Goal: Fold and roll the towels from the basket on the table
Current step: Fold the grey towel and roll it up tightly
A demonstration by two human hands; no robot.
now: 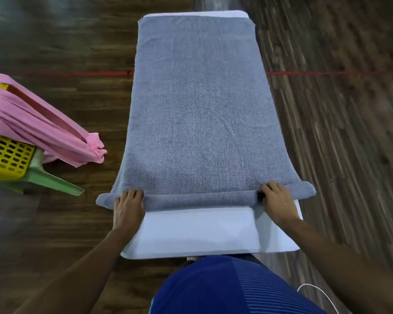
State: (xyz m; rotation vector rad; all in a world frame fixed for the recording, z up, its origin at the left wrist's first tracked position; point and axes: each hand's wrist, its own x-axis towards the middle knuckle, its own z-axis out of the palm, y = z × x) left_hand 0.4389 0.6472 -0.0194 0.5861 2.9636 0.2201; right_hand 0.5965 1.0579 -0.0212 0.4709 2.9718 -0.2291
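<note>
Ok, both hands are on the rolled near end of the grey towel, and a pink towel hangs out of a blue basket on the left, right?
No: the head view shows the basket is yellow, not blue. The rest stands: left hand and right hand on the rolled near end of the grey towel, pink towel hanging out of it.

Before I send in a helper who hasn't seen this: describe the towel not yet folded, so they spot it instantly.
Left of the white table stands a yellow basket. The pink towel hangs over its rim; the grey towel, the only other one, lies spread on the table.
</note>
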